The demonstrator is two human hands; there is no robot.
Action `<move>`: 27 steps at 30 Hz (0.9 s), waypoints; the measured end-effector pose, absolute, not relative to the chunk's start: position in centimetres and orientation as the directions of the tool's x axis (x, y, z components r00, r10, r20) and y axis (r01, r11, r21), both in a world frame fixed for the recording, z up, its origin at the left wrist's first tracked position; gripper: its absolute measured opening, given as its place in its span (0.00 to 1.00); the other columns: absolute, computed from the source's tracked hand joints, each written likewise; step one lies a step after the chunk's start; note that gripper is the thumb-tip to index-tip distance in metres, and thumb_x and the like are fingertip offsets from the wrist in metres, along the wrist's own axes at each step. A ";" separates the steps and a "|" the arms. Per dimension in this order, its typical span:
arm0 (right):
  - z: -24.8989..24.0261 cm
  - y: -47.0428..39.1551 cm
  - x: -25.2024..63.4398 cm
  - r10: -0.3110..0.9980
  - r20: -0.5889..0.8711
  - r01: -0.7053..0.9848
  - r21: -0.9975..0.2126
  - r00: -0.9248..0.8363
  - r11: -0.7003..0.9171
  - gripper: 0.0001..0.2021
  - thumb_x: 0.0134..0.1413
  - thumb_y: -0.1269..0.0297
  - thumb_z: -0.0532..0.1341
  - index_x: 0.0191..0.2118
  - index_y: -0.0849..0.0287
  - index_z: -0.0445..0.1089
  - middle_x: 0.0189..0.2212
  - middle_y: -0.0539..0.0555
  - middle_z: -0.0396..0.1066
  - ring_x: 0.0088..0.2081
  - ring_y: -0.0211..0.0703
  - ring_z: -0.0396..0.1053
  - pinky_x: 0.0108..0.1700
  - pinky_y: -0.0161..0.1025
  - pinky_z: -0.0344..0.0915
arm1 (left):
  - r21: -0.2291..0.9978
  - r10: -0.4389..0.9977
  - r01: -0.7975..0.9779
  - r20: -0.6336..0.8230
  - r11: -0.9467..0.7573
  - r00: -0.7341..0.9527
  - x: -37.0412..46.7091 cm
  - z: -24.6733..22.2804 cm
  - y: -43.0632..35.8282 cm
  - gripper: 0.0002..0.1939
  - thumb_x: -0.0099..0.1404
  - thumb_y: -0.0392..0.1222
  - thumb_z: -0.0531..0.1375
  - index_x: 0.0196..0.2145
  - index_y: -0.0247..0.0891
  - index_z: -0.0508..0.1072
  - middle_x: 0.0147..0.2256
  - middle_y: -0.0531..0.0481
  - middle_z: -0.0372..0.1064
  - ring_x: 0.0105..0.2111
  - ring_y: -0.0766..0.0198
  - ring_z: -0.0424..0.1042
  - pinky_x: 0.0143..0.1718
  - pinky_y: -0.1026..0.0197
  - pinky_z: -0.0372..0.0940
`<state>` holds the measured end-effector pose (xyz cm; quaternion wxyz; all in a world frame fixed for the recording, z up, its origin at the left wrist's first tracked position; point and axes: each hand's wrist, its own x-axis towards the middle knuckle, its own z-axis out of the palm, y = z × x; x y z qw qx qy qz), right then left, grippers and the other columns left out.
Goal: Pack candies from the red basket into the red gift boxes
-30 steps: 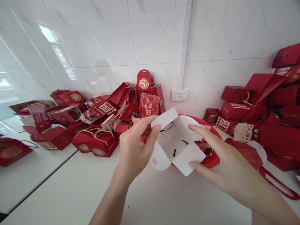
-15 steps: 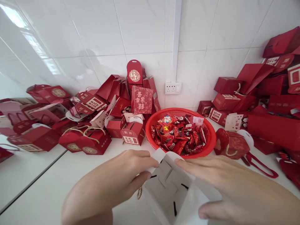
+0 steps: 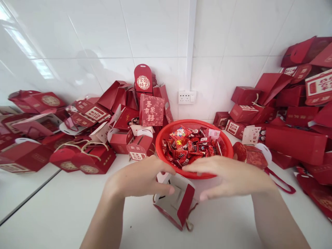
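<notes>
Small red carton: on the white table between the person's two hands, just in front of the basket, and apparently resting there; I cannot tell whether it sits squarely on its base. Done, as far as I can judge: the walls are opened out into box form, and the base panels look folded across one another. Left undone: the mouth is not closed, and I see no contents in the part of the inside that shows.

Condition: red outside, whitish inside, dark marks near the inner corners. A twisted cord trails from the near right side onto the table. No tear noted, though the hands cover some of the far edge.

Left hand: thumb and fingers parted over the carton's left and far edges; contact cannot be confirmed. Right hand: fingers spread, holding nothing, beside the carton's right side.

Beyond the hands, a red basket holds wrapped sweets. Further out, red boxes are heaped to the left, with more stacked to the right. At the back, a socket plate is fixed to the tiled wall
</notes>
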<state>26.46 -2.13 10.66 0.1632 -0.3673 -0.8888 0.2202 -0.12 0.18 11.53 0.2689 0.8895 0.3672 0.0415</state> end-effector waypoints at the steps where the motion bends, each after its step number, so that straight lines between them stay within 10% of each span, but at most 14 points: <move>1: 10.7 -1.3 27.2 0.750 0.112 0.594 -0.540 -0.652 0.597 0.29 0.54 0.48 0.70 0.61 0.44 0.72 0.58 0.51 0.75 0.58 0.51 0.73 0.60 0.45 0.68 | 0.525 0.674 0.615 -0.102 -0.588 0.731 -0.3 11.6 0.3 0.11 0.64 0.42 0.64 0.44 0.47 0.82 0.39 0.54 0.82 0.32 0.63 0.80 0.33 0.67 0.68; 7: 7.0 5.9 31.4 0.909 0.409 0.771 -0.554 -0.077 0.314 0.38 0.57 0.50 0.66 0.69 0.62 0.59 0.67 0.67 0.61 0.68 0.59 0.59 0.68 0.56 0.56 | 0.419 0.761 0.656 0.153 -0.628 0.630 -0.7 11.3 1.9 0.19 0.69 0.49 0.60 0.54 0.41 0.78 0.48 0.46 0.80 0.45 0.57 0.80 0.43 0.62 0.72; 14: 2.2 9.7 31.8 0.966 0.140 0.852 -0.455 -0.218 0.258 0.35 0.56 0.56 0.66 0.66 0.62 0.63 0.66 0.69 0.63 0.69 0.67 0.58 0.68 0.61 0.54 | 0.451 0.728 0.577 0.331 -0.681 0.601 0.8 8.1 6.5 0.15 0.68 0.39 0.56 0.47 0.38 0.79 0.46 0.45 0.80 0.44 0.57 0.79 0.49 0.58 0.70; 27: 2.6 10.6 32.0 0.952 0.060 0.752 -0.598 -0.301 0.276 0.23 0.39 0.71 0.71 0.47 0.59 0.77 0.42 0.56 0.80 0.46 0.56 0.76 0.52 0.50 0.69 | 0.463 0.709 0.674 -0.127 -0.576 0.693 5.4 3.3 12.7 0.48 0.57 0.59 0.70 0.68 0.35 0.62 0.73 0.31 0.41 0.73 0.37 0.43 0.70 0.43 0.50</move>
